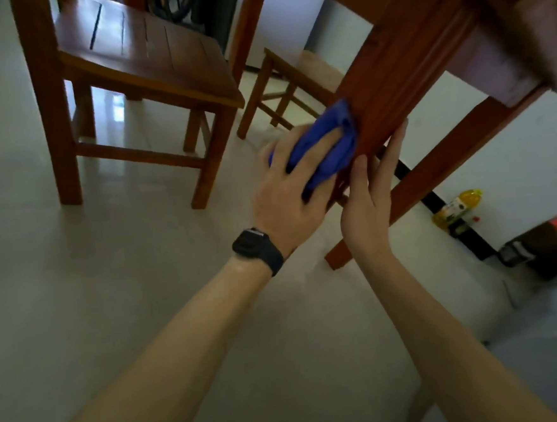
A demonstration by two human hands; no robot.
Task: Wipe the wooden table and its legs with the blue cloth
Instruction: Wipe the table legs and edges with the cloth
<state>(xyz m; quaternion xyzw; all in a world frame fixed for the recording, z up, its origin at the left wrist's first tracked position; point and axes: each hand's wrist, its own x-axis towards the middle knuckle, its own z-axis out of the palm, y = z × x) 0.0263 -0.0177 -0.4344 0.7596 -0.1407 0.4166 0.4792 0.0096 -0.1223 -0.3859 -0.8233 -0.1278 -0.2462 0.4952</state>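
On table leg (390,81), left hand (289,190) gripping cloth (335,147)

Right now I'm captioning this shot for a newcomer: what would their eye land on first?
The bright blue cloth, bunched in the left hand and pressed against the reddish table leg at centre. The right hand rests with straight fingers on the same leg, just beside it. A wooden chair stands to the left.

floor (111,288): pale glossy tiles, a bright reflection under the chair
wall (513,148): white, black skirting (474,246) along its foot
chair (148,65): reddish-brown wood, slatted seat, at the left
stool (294,78): wooden, pale seat, beyond the chair
bottle (456,210): yellow, on the floor by the wall
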